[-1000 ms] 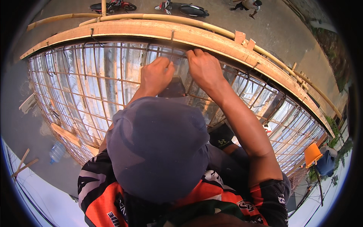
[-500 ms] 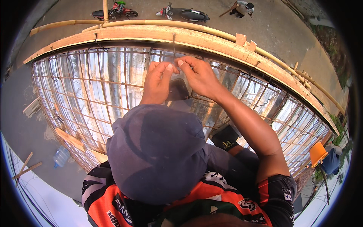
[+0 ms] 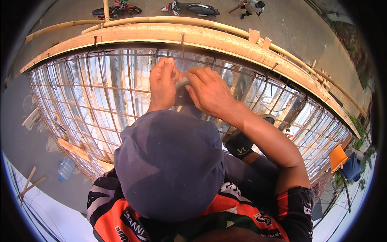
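My left hand (image 3: 163, 82) is closed in a fist, thumb on top, over a grid of thin steel rebar (image 3: 113, 86). Just right of it, my right hand (image 3: 209, 88) has its back upward and its fingers bent together, the fingertips close to the left fist. Whatever either hand grips is too small or too hidden to make out. Both hands are next to the grid's upper bars, below a long wooden plank (image 3: 161, 34). Shiny corrugated metal sheets (image 3: 139, 72) lie under the bars.
Bamboo poles (image 3: 193, 21) run beyond the plank. Far below, two motorbikes (image 3: 197, 9) stand on a road near a walking person (image 3: 253, 7). A water jug (image 3: 65, 168) is at left; another person with an orange container (image 3: 338, 158) is at right. A shoe (image 3: 238, 145) rests on the grid.
My left hand has turned into a tighter fist and come up slightly. My right hand has rolled back-upward and sits a little lower. The far person has shifted left in the view.
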Motion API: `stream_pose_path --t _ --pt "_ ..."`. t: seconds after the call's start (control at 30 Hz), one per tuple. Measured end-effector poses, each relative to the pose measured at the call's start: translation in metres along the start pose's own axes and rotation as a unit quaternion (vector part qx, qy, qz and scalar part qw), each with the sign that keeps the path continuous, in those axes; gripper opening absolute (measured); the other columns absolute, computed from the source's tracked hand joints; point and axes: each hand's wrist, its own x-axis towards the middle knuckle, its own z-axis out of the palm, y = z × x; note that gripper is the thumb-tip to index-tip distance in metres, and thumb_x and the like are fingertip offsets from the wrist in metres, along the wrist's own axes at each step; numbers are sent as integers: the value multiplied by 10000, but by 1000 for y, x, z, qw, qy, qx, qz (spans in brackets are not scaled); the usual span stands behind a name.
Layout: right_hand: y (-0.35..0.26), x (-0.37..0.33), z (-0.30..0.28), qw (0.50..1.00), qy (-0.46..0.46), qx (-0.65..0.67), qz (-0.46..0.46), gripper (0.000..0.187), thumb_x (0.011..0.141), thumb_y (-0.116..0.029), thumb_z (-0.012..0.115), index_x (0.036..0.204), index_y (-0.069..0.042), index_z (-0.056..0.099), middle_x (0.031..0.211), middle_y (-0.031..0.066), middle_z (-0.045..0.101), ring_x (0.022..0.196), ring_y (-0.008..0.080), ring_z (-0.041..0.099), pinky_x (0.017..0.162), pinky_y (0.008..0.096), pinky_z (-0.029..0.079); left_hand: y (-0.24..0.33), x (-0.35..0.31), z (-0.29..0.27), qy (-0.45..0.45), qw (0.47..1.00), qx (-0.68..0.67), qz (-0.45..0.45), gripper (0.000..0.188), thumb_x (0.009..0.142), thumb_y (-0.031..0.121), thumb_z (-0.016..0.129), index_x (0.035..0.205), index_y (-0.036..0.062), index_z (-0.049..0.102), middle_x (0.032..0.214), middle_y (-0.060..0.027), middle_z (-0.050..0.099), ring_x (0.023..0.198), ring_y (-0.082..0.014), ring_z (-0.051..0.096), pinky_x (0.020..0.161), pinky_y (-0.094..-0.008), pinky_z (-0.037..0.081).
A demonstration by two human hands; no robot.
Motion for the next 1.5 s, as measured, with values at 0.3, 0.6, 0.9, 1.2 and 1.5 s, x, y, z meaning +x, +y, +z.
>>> stream_pose_path --t 0.3,0.6,0.9,1.2,1.5 --pt "-31 8 4 910 -218 328 128 240 1053 -126 653 1212 36 732 1128 250 753 1103 456 725 1016 523 569 67 1 -5 -22 906 397 -143 379 1184 324 587 933 53 673 742 55 486 689 -50 395 626 -300 362" --pt "23 21 -10 860 -38 377 343 416 1053 -181 642 1408 33 678 1117 194 841 1038 300 825 958 414 614 8 -23 10 -41 968 138 -204 307 1215 299 563 1082 68 716 672 112 385 578 -7 329 563 -236 307" --pt "25 18 16 936 47 233 261 500 999 -104 629 1493 -61 694 1020 186 814 916 320 810 840 409 631 -43 -14 -12 -97 960 -3 -264 257 1206 246 576 1235 33 719 1009 -41 734 820 -88 653 775 -267 529" --pt "21 30 0 982 -75 -57 166 559 1002 -3 602 1536 -139 696 1057 215 667 926 432 735 859 519 601 8 7 -25 5 921 384 -63 322 1137 238 708 1304 -33 750 1164 -97 805 892 -110 765 807 -257 588" --pt "33 25 7 984 -97 3 146 542 1031 -13 592 1563 -95 656 1109 246 712 976 448 727 883 527 593 -1 68 -39 -176 932 306 -87 317 1200 208 588 1433 10 670 1251 -42 773 692 -42 556 643 -213 490"
